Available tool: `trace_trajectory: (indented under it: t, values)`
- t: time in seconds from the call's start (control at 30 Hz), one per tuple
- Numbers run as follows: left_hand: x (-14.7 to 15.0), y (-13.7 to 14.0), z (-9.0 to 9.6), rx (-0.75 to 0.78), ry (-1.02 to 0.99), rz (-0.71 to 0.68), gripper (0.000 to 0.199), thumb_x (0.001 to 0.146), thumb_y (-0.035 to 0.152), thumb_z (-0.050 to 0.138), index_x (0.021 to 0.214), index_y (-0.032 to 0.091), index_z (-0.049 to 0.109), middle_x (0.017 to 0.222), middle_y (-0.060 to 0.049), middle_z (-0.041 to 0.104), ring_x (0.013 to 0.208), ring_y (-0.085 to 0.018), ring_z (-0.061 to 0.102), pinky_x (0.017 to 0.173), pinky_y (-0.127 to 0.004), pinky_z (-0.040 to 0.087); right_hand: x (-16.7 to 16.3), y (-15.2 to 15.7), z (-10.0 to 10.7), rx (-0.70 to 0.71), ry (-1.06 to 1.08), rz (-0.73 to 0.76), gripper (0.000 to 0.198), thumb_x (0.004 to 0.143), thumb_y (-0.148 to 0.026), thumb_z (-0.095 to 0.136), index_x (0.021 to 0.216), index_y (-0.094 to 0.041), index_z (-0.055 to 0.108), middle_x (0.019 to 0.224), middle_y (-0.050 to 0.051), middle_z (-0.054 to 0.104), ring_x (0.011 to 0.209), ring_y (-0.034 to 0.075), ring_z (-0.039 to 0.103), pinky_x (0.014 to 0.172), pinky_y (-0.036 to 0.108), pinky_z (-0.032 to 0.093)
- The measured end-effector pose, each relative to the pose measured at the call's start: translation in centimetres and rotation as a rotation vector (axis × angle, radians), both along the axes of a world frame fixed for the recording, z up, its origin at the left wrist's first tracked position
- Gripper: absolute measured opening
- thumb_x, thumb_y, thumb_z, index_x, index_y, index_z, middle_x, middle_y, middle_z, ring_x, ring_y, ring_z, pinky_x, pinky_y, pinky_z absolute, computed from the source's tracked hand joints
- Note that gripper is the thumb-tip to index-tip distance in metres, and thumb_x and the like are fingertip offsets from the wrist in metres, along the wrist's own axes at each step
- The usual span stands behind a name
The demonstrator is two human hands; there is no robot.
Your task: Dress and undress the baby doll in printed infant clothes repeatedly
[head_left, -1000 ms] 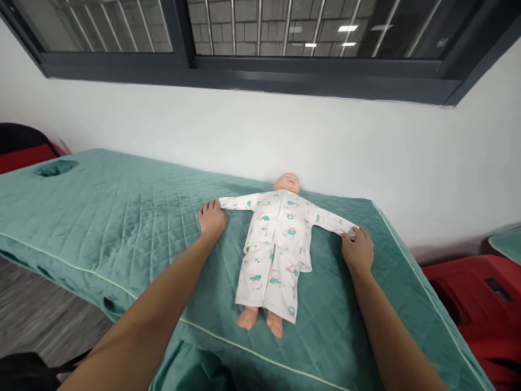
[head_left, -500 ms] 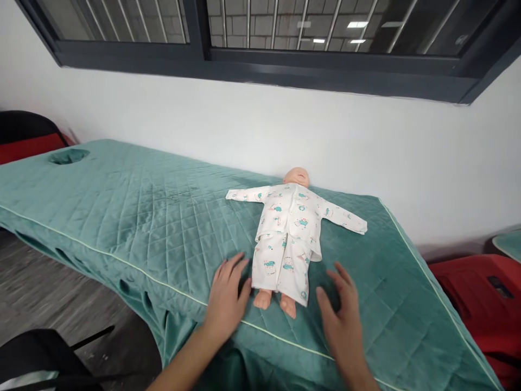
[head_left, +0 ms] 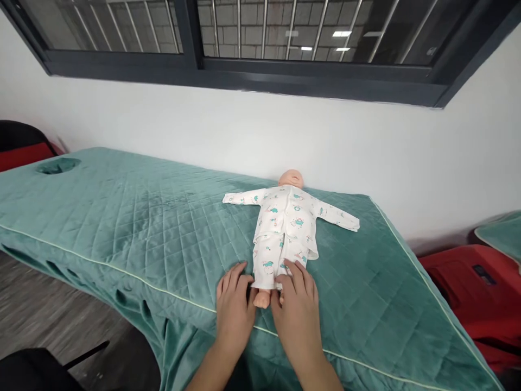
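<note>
The wall [head_left: 366, 146] is softly and brightly lit, while the window [head_left: 244, 32] is left dim, broken by small white patches of glare. The floor [head_left: 32, 298] is blurred, and darkened under the bed [head_left: 142, 217]. The doll [head_left: 287, 217] is kept fairly sharp. Toward the corners, shapes are slanted and stretched.

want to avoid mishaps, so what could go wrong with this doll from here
The right hand lies over one leg of the white printed cloth trousers, so an uneven tug might twist or ruck them. The smooth-headed plastic doll lies with its feet toward the near edge of the green quilted fabric cover, so a hard pull could drag it off.
</note>
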State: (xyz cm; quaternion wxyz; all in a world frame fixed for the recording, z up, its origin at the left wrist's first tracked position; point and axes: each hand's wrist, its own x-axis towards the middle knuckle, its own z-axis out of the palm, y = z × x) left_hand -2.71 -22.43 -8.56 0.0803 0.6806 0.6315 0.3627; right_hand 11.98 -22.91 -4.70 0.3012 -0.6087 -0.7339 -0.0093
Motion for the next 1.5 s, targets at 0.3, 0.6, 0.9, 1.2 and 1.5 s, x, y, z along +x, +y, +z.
trace_trajectory:
  t: [0.3, 0.6, 0.9, 1.2, 1.5]
  values:
    - [-0.7, -0.3, -0.4, 0.039, -0.117, -0.093, 0.014, 0.095, 0.017, 0.046, 0.094, 0.022, 0.059, 0.127, -0.007, 0.065, 0.125, -0.025, 0.054, 0.111, -0.056, 0.034, -0.6, 0.5, 0.3, -0.009, -0.046, -0.025, 0.023, 0.086, -0.007, 0.053, 0.098, -0.019, 0.069, 0.140, 0.010, 0.059, 0.137, 0.040, 0.042, 0.108, 0.065, 0.036]
    - [-1.1, -2.4, 2.4, 0.005, -0.322, -0.108, 0.022, 0.100, 0.029, 0.043, 0.100, 0.025, 0.065, 0.123, -0.006, 0.066, 0.126, -0.023, 0.053, 0.107, -0.047, 0.042, 0.2, -1.3, 1.9, 0.033, 0.125, 0.102, 0.012, 0.090, -0.015, 0.053, 0.091, -0.023, 0.061, 0.137, 0.005, 0.059, 0.139, 0.034, 0.037, 0.110, 0.066, 0.036]
    - [-0.3, -3.8, -0.3, 0.060, -0.251, -0.020, 0.018, 0.098, 0.024, 0.046, 0.111, 0.021, 0.058, 0.129, -0.012, 0.060, 0.127, -0.027, 0.053, 0.107, -0.054, 0.043, 2.3, -2.9, 0.2, -0.128, 0.496, 0.037, 0.028, 0.098, -0.034, 0.050, 0.124, -0.028, 0.061, 0.148, 0.008, 0.048, 0.139, 0.029, 0.042, 0.108, 0.052, 0.046]
    - [2.6, -2.9, 3.2, 0.192, 0.059, -0.209, 0.030, 0.089, 0.011, 0.050, 0.116, 0.022, 0.058, 0.143, -0.012, 0.053, 0.141, -0.032, 0.039, 0.111, -0.057, 0.040, 4.9, -2.9, -1.9, -0.158, 0.574, -0.025, 0.037, 0.090, -0.023, 0.054, 0.127, -0.024, 0.058, 0.132, 0.010, 0.059, 0.121, 0.027, 0.057, 0.100, 0.047, 0.051]
    - [4.2, 0.6, 3.8, 0.181, 0.280, -0.233, 0.021, 0.086, 0.006, 0.053, 0.095, 0.020, 0.067, 0.137, -0.012, 0.060, 0.138, -0.035, 0.044, 0.103, -0.058, 0.046, 4.9, -1.0, -1.9, -0.137, 0.394, 0.006, 0.017, 0.096, -0.019, 0.044, 0.101, -0.021, 0.060, 0.093, 0.006, 0.065, 0.087, 0.022, 0.062, 0.078, 0.037, 0.051]
